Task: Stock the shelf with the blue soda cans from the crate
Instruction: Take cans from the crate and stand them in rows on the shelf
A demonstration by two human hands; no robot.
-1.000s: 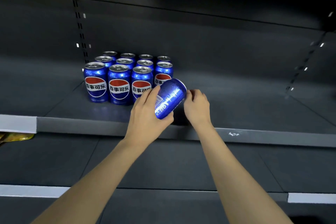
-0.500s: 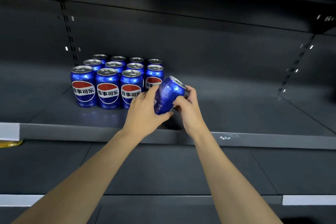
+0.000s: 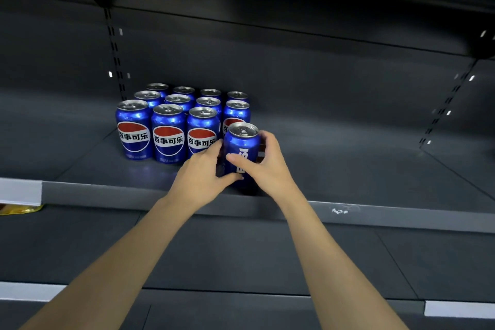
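Can [image 3: 242, 150], tilted a second ago, now stands upright, gripped by left hand [image 3: 205, 171] and right hand [image 3: 267, 166], near-right of the stocked block [image 3: 168, 126]. Placement nearly complete.

both forearms are bare to the hands [image 3: 203, 169], no sleeves showing.

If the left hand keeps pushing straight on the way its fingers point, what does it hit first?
The left hand points forward and to the right, and already grips the held can. Carrying on, that can would likely meet the second-row can directly behind it, though the gap between them is hard to judge.
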